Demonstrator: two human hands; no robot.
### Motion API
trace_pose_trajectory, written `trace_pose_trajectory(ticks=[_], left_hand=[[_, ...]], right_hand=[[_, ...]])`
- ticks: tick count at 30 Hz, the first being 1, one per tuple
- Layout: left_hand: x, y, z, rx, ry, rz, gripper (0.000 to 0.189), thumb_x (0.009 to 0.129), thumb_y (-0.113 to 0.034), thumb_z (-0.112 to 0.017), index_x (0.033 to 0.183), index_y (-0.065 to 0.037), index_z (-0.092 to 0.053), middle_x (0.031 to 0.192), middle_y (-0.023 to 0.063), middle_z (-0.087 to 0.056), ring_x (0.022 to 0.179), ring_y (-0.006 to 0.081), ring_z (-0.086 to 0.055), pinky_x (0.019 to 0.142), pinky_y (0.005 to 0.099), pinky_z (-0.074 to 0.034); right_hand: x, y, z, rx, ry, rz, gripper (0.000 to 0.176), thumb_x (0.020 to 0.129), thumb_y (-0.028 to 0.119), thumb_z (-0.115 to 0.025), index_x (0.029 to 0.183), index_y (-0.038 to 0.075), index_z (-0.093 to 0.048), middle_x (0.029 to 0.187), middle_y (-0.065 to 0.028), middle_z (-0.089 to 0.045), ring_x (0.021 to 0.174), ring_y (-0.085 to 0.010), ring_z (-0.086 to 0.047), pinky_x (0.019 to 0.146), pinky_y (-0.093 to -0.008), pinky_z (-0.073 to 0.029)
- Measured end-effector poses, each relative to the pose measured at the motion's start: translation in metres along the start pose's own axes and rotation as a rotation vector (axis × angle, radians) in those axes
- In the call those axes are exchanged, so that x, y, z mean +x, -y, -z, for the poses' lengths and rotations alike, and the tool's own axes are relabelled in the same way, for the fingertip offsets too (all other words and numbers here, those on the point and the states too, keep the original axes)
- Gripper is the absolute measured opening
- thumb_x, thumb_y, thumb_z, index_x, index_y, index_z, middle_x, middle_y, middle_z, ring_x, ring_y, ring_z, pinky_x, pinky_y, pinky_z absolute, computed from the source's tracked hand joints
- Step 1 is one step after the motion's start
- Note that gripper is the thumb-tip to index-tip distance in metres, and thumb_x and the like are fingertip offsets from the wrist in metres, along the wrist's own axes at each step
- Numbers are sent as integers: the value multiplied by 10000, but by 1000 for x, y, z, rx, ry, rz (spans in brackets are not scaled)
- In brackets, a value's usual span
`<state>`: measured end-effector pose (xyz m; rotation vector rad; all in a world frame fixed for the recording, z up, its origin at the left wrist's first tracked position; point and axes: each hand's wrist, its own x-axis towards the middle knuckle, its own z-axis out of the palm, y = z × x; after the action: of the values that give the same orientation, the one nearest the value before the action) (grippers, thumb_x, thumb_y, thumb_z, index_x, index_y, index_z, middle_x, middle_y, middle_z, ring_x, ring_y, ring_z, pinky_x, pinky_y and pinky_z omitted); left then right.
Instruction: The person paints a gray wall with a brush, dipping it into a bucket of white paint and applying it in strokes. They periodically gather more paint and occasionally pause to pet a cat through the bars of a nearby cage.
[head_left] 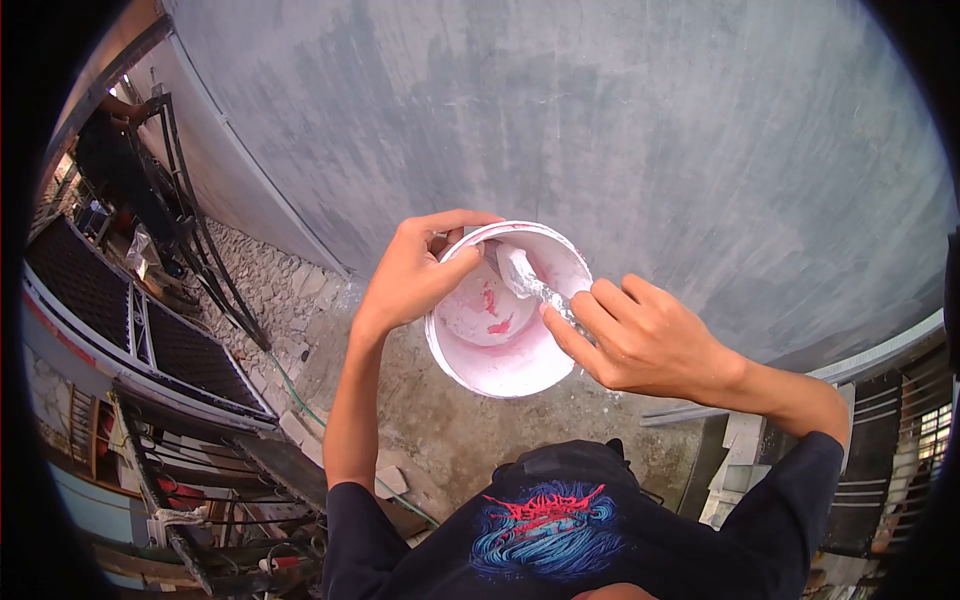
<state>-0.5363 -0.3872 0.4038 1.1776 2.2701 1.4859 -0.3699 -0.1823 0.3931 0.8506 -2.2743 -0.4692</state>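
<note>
My left hand (428, 262) grips the far left rim of a white plastic bucket (515, 372), thumb inside and fingers outside. The bucket is tilted toward me, and its inner wall is smeared with pale pink paint, with redder patches on the bottom. My right hand (640, 335) is closed around the handle of what looks like a paintbrush (516, 270), thickly coated in white. Its head rests inside the bucket, close to the far left wall near my left thumb. The coating hides the exact shape of the head.
A grey, streaky wall (620, 120) rises in front of me. Rubble (290, 290) lies along its base at left, beside a dark metal frame (190, 200) and another person (125, 165). A green hose (305, 405) crosses the concrete floor (400, 375). Wooden and metal pieces (185, 500) crowd the lower left.
</note>
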Motion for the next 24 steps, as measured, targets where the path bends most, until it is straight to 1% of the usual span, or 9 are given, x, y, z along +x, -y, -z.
trace_pose_trajectory(ticks=[7, 8, 9, 11, 13, 15, 19, 21, 24], left_hand=[[63, -53, -48, 259, 284, -26, 414, 717, -59, -585, 1109, 8, -697, 838, 37, -677, 740, 96, -587, 724, 272, -507], [70, -58, -58, 319, 297, -83, 386, 721, -92, -622, 1090, -28, -716, 707, 20, -570, 652, 96, -505, 629, 287, -437], [76, -62, -69, 379, 310, -140, 359, 726, -125, -658, 1072, -65, -734, 576, 2, -463, 563, 97, -423, 535, 301, -366], [84, -70, -90, 380, 293, -153, 337, 733, -121, -660, 1056, -71, -740, 570, -2, -449, 556, 102, -415, 528, 308, -359], [92, -81, -111, 380, 278, -174, 315, 740, -116, -662, 1041, -76, -746, 565, -6, -435, 549, 106, -408, 522, 314, -351], [99, -94, -130, 342, 222, -15, 314, 766, -25, -610, 1059, -9, -721, 803, 51, -692, 757, 81, -611, 722, 284, -519], [113, -96, -166, 200, 126, -161, 288, 763, -79, -627, 1024, -60, -747, 547, -1, -468, 530, 99, -404, 518, 298, -357], [117, -107, -177, 174, 194, -63, 321, 781, 0, -588, 1079, 11, -706, 848, 59, -701, 773, 89, -629, 724, 262, -522], [125, -112, -188, 147, 175, -138, 290, 799, -15, -620, 1074, 4, -710, 817, 36, -677, 740, 75, -601, 684, 250, -501]], right_hand=[[-54, -39, 16, -148, 127, 149, 123, 759, 142, -640, 691, 64, -573, 673, 16, -429, 697, -110, -475, 529, -263, -360], [-62, -45, 19, -148, 126, 154, 123, 759, 142, -640, 691, 64, -573, 673, 16, -429, 697, -110, -475, 529, -263, -360], [-71, -52, 23, -127, 176, 146, 113, 754, 136, -643, 707, 54, -581, 678, 12, -443, 701, -108, -481, 538, -258, -368], [-90, -63, 28, -104, 230, 135, 106, 750, 129, -646, 722, 44, -590, 684, 9, -458, 705, -106, -487, 546, -253, -375], [-111, -75, 34, 31, 344, 87, 330, 765, 99, -640, 1067, -33, -647, 784, -34, -535, 750, -139, -534, 587, -251, -423], [-129, -85, 41, 97, 351, 46, 341, 756, 86, -646, 1073, -38, -641, 785, -47, -538, 757, -152, -549, 593, -265, -446], [-154, -95, 54, 265, 449, -58, 361, 730, 56, -658, 1074, -49, -625, 788, -87, -541, 773, -200, -589, 612, -317, -506], [-159, -101, 60, 301, 472, -95, 334, 760, 70, -656, 1073, -45, -623, 785, -96, -541, 772, -218, -596, 611, -336, -512], [-165, -108, 61, 384, 440, -196, 272, 828, 110, -651, 1057, -35, -626, 757, -113, -537, 745, -251, -604, 612, -371, -516]])
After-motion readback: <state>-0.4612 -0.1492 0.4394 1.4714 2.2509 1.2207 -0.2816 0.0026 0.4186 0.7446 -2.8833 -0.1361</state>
